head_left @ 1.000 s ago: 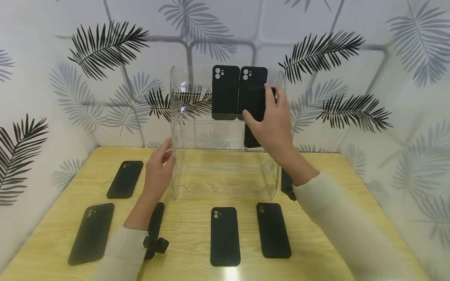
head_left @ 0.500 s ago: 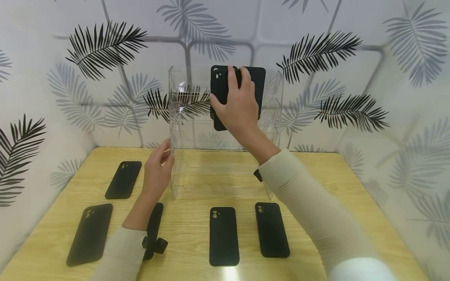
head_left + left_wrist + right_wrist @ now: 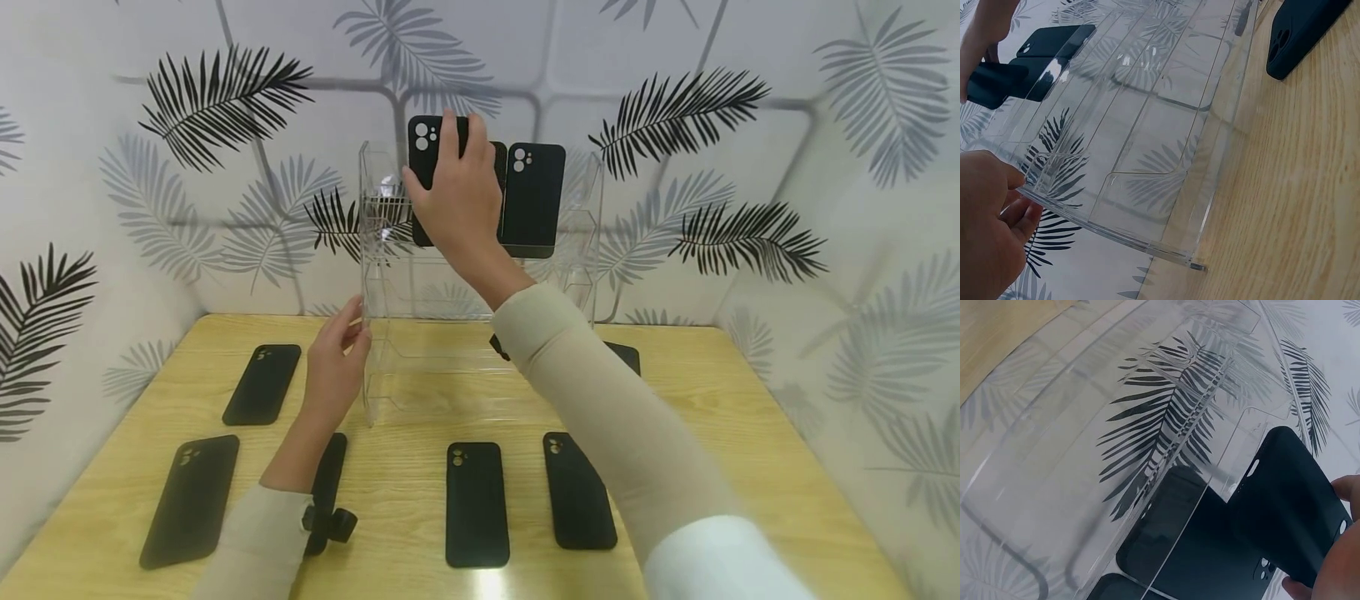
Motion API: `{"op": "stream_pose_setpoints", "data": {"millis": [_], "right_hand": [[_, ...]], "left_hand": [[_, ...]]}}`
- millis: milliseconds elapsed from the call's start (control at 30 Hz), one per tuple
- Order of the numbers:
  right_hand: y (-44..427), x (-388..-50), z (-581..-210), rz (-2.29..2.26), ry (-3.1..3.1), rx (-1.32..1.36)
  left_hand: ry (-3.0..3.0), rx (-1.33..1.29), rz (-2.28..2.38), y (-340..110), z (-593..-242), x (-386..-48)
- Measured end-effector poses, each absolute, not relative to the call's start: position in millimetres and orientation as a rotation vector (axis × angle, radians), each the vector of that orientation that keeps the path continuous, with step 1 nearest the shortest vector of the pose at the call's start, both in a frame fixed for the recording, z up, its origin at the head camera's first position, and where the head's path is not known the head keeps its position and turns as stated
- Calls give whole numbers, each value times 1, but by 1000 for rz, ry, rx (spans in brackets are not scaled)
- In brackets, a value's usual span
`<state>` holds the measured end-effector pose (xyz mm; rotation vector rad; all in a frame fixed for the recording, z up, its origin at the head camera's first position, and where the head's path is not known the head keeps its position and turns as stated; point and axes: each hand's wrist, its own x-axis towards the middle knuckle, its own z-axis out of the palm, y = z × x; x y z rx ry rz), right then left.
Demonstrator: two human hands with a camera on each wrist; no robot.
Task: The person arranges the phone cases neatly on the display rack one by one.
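My right hand [image 3: 457, 200] grips a black phone case [image 3: 424, 158] with camera cutouts, in front of the top tier of a clear acrylic rack [image 3: 365, 275]. Thumb and fingers clasp its side edges; in the right wrist view, the held case [image 3: 1288, 500] tilts in front of a seated one. Two more black cases occupy that tier: a right one [image 3: 534, 200] upright, and a middle one [image 3: 498, 187] partly hidden by my hand. My left hand [image 3: 336, 358] pinches the rack's left side panel between thumb and fingers, seen closely in the left wrist view [image 3: 991, 219].
Several black cases lie on the wooden table [image 3: 405, 500]: a back-left case [image 3: 262, 383], a front-left case [image 3: 191, 500], a middle case [image 3: 477, 504] and a right case [image 3: 577, 500]. Another is partly under my left forearm. A leaf-patterned wall [image 3: 570, 50] stands behind.
My right hand has carried a phone case from the right side of the rack leftward past the two seated cases, then higher. The left hand keeps its place on the rack.
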<state>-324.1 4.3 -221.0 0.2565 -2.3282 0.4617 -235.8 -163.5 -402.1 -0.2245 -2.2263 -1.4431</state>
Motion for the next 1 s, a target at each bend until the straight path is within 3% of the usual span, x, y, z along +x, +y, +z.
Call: {"op": "stream_pose_setpoints", "data": {"millis": [433, 1000], "right_hand": [[-29, -340, -213, 439, -2347, 209], [-41, -348, -237, 328, -2329, 207]], "left_hand": [[-2233, -215, -1457, -164, -403, -236], [-2231, -226, -1461, -164, -400, -236]]}}
